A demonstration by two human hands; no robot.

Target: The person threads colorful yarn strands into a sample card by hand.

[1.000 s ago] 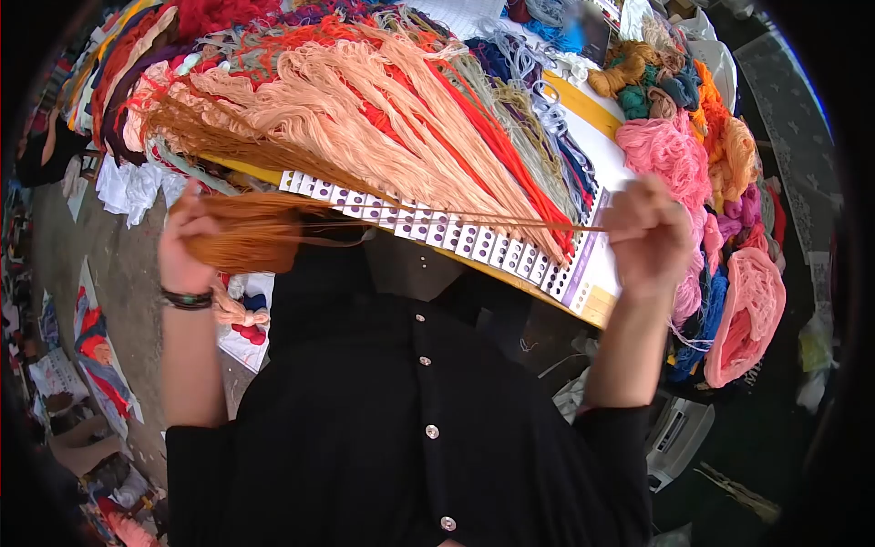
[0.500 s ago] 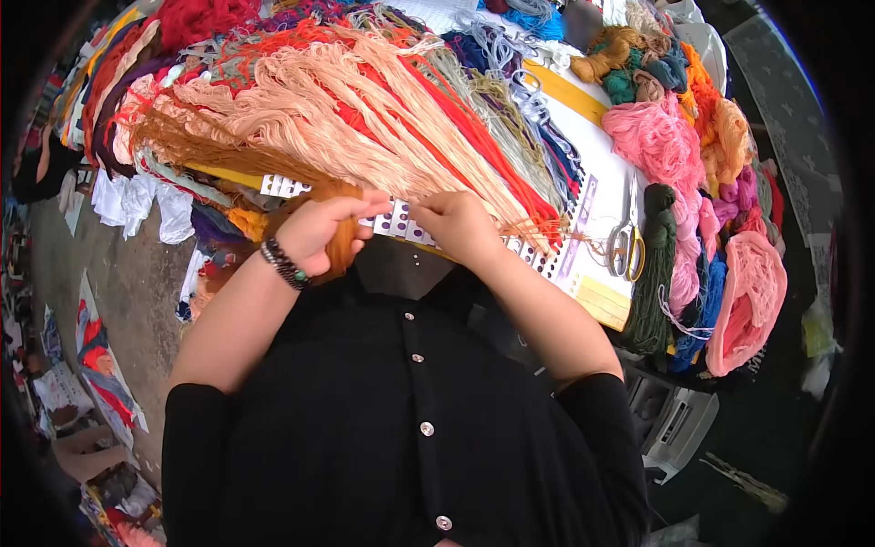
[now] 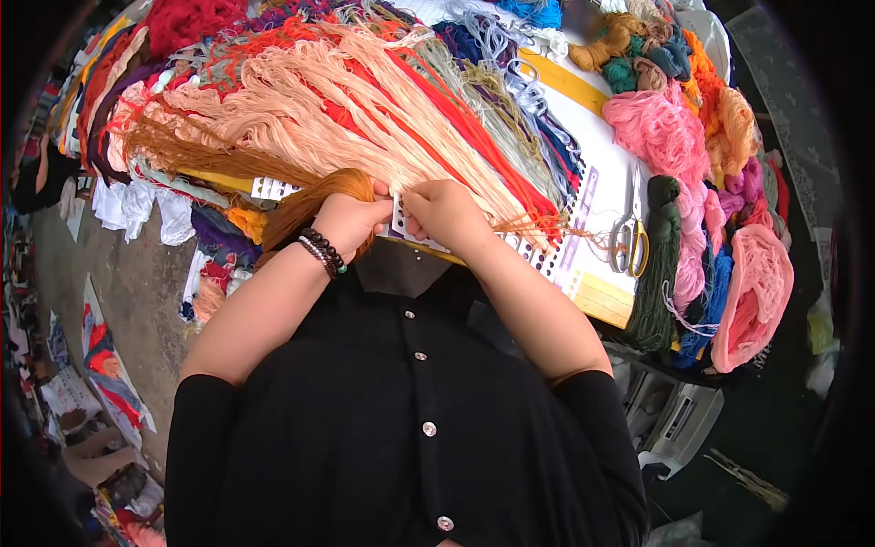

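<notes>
My left hand (image 3: 349, 222) is closed at the near edge of the table, its thumb and fingers pressed together. A thick hank of brown thread (image 3: 314, 199) loops over the back of it and runs off to the left. Close beside it, my right hand (image 3: 448, 213) is curled in a pinch; whatever its fingertips hold is too small to make out. Between the two hands shows a white card strip with punched holes (image 3: 398, 217). Peach thread (image 3: 310, 114) and red thread (image 3: 474, 137) fan out across the table behind the hands.
Scissors (image 3: 629, 232) lie to the right on the white sheet, beside a yellow strip (image 3: 597, 296). Dark green thread (image 3: 654, 264), a pink skein (image 3: 752, 296) and other coloured skeins are heaped along the right edge. White cloth (image 3: 137, 205) hangs at the left.
My left hand has turned over and moved right, its spread fingers now closing beside the right hand. The brown hank now lies over it. My right hand has shifted slightly up.
</notes>
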